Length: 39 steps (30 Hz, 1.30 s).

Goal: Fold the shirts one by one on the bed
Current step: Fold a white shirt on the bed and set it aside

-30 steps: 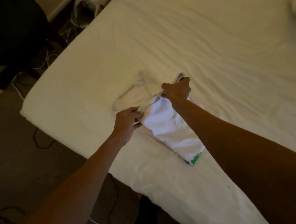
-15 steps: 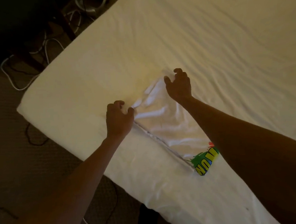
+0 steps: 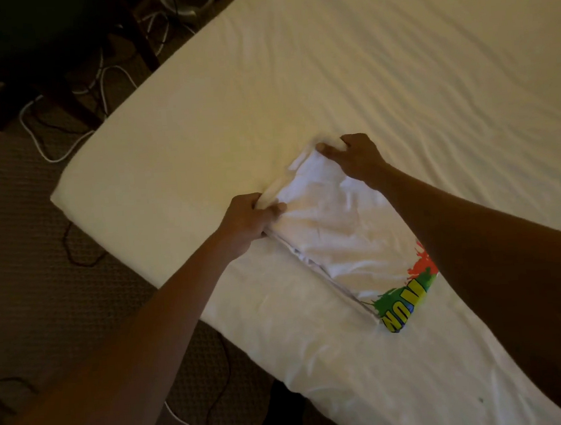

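White sheet covered the big bed (image 3: 329,76), and its wrinkly top gave a wide, soft place to fold on. On it, close to the near corner, lay the white shirt (image 3: 333,228). It was folded into a long, narrow shape, with stacked edges showing along its left side. It lay flat, which helped the layers stay lined up.

The left hand (image 3: 246,221) gripped the shirt's far left corner, with its fingers curled round a roll of cloth. The right hand (image 3: 355,157) pinched the far right corner between thumb and fingers. Both hands held that far end, I think so they could lift it and bring it over to the near end for the next fold.

A bright splashy print (image 3: 408,303) in green, yellow, red and blue showed at the near end, partly hidden by the right arm. The room was dim, so I could not tell how many layers sat under the top one.

No basket or box showed, so the bed alone held the shirt. Thin cables (image 3: 35,143) lay on the brown carpet (image 3: 43,262) beside the bed.
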Available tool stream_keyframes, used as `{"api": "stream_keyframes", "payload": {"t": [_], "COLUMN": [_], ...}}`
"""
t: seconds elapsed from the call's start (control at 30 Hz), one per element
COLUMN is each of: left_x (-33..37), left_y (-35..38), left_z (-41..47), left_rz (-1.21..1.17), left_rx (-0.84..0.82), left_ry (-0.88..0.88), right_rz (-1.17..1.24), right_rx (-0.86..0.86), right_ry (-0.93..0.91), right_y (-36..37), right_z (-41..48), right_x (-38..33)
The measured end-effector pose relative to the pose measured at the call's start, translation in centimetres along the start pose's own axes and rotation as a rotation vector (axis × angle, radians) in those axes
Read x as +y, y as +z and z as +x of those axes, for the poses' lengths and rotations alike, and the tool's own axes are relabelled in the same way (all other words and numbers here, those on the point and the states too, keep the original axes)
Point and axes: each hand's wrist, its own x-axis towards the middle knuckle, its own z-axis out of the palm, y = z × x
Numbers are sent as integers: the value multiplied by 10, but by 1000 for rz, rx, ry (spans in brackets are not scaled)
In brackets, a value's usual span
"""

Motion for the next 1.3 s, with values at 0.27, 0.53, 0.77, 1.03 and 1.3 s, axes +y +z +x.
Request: {"api": "stream_keyframes", "payload": {"t": [0.27, 0.53, 0.77, 1.03, 1.3], "left_x": [54, 125, 90, -57, -191], "left_y": [-25, -20, 47, 184, 323], "left_z": [-51, -146, -241, -261, -261], "left_rz": [-223, -406, -87, 92, 400], "left_rx": [54, 55, 1, -24, -167], "left_ry": [191, 445, 567, 371, 382], "right_rz": [318, 528, 567, 499, 767], "right_rx": [37, 195, 161, 2, -48], "right_ry": [-92, -121, -88, 96, 312], "right_y": [-51, -123, -165, -140, -94], "right_z": [-41, -104, -190, -263, -309], "right_x": [-45, -102, -39, 166, 342]}}
